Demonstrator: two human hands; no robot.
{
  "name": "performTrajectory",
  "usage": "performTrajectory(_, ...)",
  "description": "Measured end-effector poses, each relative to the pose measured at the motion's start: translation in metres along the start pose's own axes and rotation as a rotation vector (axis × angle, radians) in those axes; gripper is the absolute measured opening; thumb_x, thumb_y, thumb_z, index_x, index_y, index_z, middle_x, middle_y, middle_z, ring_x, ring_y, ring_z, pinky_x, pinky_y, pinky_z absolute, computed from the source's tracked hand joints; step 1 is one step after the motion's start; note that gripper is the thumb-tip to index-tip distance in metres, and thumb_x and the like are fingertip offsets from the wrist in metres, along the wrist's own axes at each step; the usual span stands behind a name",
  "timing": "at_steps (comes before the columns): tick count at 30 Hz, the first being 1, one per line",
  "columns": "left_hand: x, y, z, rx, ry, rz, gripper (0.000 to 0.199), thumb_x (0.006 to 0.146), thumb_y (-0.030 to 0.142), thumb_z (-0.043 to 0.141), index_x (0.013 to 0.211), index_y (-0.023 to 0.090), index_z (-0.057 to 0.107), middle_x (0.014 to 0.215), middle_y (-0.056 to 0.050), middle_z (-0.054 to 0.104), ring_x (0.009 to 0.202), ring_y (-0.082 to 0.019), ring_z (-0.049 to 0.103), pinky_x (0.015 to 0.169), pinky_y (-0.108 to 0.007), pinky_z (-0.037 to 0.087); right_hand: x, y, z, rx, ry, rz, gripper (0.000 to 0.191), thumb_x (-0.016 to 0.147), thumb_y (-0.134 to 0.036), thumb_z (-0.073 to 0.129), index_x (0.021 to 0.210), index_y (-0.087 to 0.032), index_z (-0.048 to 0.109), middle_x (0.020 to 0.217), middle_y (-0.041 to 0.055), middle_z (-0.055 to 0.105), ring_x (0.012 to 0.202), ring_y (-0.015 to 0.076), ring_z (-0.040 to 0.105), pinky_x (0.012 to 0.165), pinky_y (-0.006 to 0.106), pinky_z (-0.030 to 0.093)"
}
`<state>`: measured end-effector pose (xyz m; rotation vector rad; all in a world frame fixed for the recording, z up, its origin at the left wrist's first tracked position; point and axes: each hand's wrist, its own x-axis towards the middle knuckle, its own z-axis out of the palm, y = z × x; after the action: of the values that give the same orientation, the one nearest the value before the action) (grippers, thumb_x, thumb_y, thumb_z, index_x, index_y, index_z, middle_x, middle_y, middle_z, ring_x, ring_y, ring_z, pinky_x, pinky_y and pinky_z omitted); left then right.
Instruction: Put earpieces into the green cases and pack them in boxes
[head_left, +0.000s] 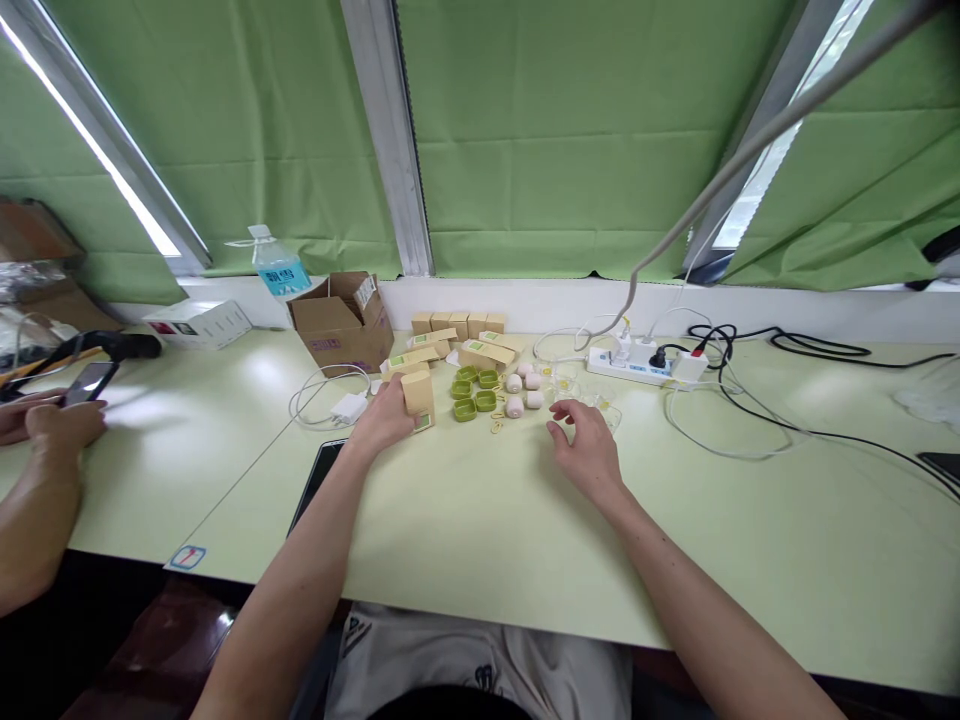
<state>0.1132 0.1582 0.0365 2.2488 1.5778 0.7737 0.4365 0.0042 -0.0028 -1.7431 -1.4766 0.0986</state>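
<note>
My left hand [385, 418] is closed around a small tan cardboard box [417, 392] that stands on the table. My right hand [583, 440] hovers over the table with curved fingers apart from the thumb, and no object shows in it. Just beyond its fingertips lie clear plastic pieces [609, 414]. Between the hands sit several green square cups [465, 409] and several pale pink rounded pieces [514, 407]. Small yellow clips [496, 424] lie among them. Behind are more tan boxes, some lying flat [486, 354], others in a row [450, 323] by the wall.
An open brown carton [343, 335] and a water bottle [279, 262] stand at back left. A white charger [349, 408] and a dark tablet-like device [315, 480] flank my left arm. A power strip [628, 366] with cables occupies the right. Another person's hands [64, 425] hold a phone at far left.
</note>
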Motion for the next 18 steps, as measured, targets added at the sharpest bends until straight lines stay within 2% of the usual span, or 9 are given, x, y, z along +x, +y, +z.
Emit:
performTrajectory(2, -0.002, 0.001, -0.001, 0.029, -0.065, -0.003, 0.074, 0.066, 0.025, 0.084, 0.133, 0.021, 0.051, 0.134, -0.014, 0.063, 0.129, -0.038, 0.061, 0.108, -0.051, 0.052, -0.001, 0.000, 0.001, -0.081, -0.065, -0.015, 0.017, 0.098, -0.022, 0.059, 0.111, -0.026, 0.068, 0.104, 0.0060, 0.076, 0.103, 0.0285, 0.067, 0.082, 0.040, 0.050)
performTrajectory(4, -0.005, 0.007, -0.005, 0.024, -0.017, 0.008, 0.087, 0.068, 0.034, 0.088, 0.142, 0.022, 0.044, 0.139, -0.016, 0.057, 0.137, -0.041, 0.054, 0.114, -0.056, 0.049, -0.004, -0.002, 0.004, -0.153, -0.130, -0.092, 0.018, 0.099, -0.018, 0.058, 0.108, -0.025, 0.071, 0.103, 0.0060, 0.076, 0.103, 0.0268, 0.068, 0.082, 0.039, 0.050)
performTrajectory(7, -0.016, 0.028, -0.012, -0.006, 0.287, 0.112, 0.093, 0.077, 0.043, 0.086, 0.152, 0.023, 0.036, 0.149, -0.019, 0.045, 0.151, -0.043, 0.039, 0.124, -0.063, 0.037, -0.010, -0.007, 0.012, -0.237, -0.210, -0.225, 0.027, 0.100, -0.012, 0.056, 0.116, -0.023, 0.075, 0.111, 0.0082, 0.076, 0.106, 0.0258, 0.068, 0.085, 0.038, 0.052)
performTrajectory(9, -0.025, 0.047, -0.012, 0.001, 0.522, 0.236, 0.079, 0.084, 0.041, 0.081, 0.150, 0.023, 0.041, 0.152, -0.021, 0.040, 0.153, -0.043, 0.035, 0.126, -0.064, 0.033, -0.014, -0.011, 0.019, -0.273, -0.252, -0.280, 0.035, 0.101, -0.012, 0.054, 0.128, -0.023, 0.073, 0.117, 0.0097, 0.075, 0.107, 0.0256, 0.068, 0.087, 0.037, 0.053)
performTrajectory(11, -0.034, 0.067, -0.007, 0.032, 0.618, 0.410, 0.058, 0.090, 0.035, 0.075, 0.141, 0.023, 0.051, 0.147, -0.020, 0.044, 0.149, -0.042, 0.040, 0.124, -0.063, 0.037, -0.016, -0.013, 0.028, -0.297, -0.282, -0.335, 0.041, 0.103, -0.012, 0.052, 0.139, -0.023, 0.069, 0.122, 0.0112, 0.073, 0.107, 0.0263, 0.068, 0.089, 0.038, 0.054)
performTrajectory(12, -0.036, 0.076, -0.001, 0.045, 0.590, 0.492, 0.049, 0.093, 0.032, 0.072, 0.138, 0.022, 0.054, 0.144, -0.019, 0.047, 0.144, -0.040, 0.044, 0.120, -0.061, 0.041, -0.017, -0.014, 0.031, -0.304, -0.293, -0.367, 0.044, 0.103, -0.012, 0.051, 0.143, -0.022, 0.067, 0.125, 0.0121, 0.072, 0.107, 0.0270, 0.067, 0.091, 0.040, 0.054)
performTrajectory(14, -0.039, 0.090, 0.014, 0.079, 0.434, 0.572, 0.039, 0.098, 0.025, 0.062, 0.136, 0.022, 0.055, 0.139, -0.019, 0.052, 0.135, -0.036, 0.052, 0.113, -0.055, 0.048, -0.017, -0.014, 0.037, -0.306, -0.302, -0.420, 0.047, 0.104, -0.012, 0.049, 0.148, -0.022, 0.063, 0.131, 0.0140, 0.069, 0.110, 0.0285, 0.065, 0.095, 0.042, 0.055)
performTrajectory(16, -0.037, 0.097, 0.032, 0.167, 0.264, 0.526, 0.040, 0.098, 0.021, 0.057, 0.137, 0.019, 0.056, 0.134, -0.019, 0.057, 0.128, -0.035, 0.056, 0.107, -0.052, 0.050, -0.017, -0.014, 0.040, -0.290, -0.306, -0.450, 0.049, 0.104, -0.013, 0.050, 0.152, -0.020, 0.059, 0.139, 0.0170, 0.065, 0.116, 0.0303, 0.064, 0.100, 0.045, 0.054)
performTrajectory(18, -0.032, 0.097, 0.049, 0.309, 0.128, 0.418, 0.039, 0.094, 0.020, 0.059, 0.133, 0.015, 0.060, 0.126, -0.023, 0.063, 0.124, -0.040, 0.056, 0.104, -0.056, 0.047, -0.017, -0.014, 0.040, -0.284, -0.314, -0.455, 0.050, 0.105, -0.017, 0.052, 0.155, -0.019, 0.055, 0.148, 0.0207, 0.059, 0.123, 0.0333, 0.061, 0.104, 0.049, 0.053)
